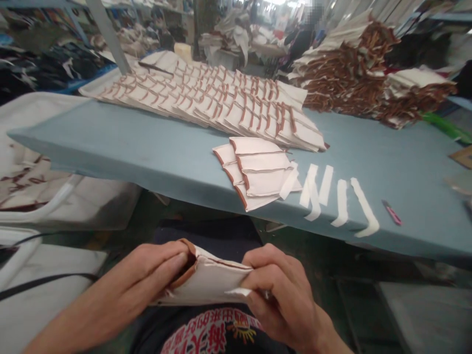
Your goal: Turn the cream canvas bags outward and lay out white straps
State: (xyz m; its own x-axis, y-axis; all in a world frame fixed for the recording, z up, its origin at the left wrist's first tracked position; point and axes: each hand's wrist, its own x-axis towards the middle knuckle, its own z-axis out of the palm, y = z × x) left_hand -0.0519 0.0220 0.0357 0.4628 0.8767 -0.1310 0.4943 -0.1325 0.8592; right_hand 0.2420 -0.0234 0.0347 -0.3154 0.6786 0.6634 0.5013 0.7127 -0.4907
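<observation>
A white fabric piece with brown edging (217, 280) is held in front of my body, between my two hands. My left hand (147, 273) grips its brown-edged end, the fingers partly inside the fold. At the other end my right hand (283, 290) pinches the fabric, its fingers curled round it. A small white flap sticks out by the right thumb. Beyond, on the blue table (177, 157), lie a couple of similar white pieces (261, 167), overlapping each other. To their right are several white strips (342, 201), some bent over the table's front edge.
Long overlapping rows of white pieces (206, 98) cover the back of the table. A tall stack of brown-edged pieces (342, 69) stands at back right. A pink cutter (393, 214) lies near the right front edge. White bins (37, 103) flank the left. A person (304, 39) is in the background.
</observation>
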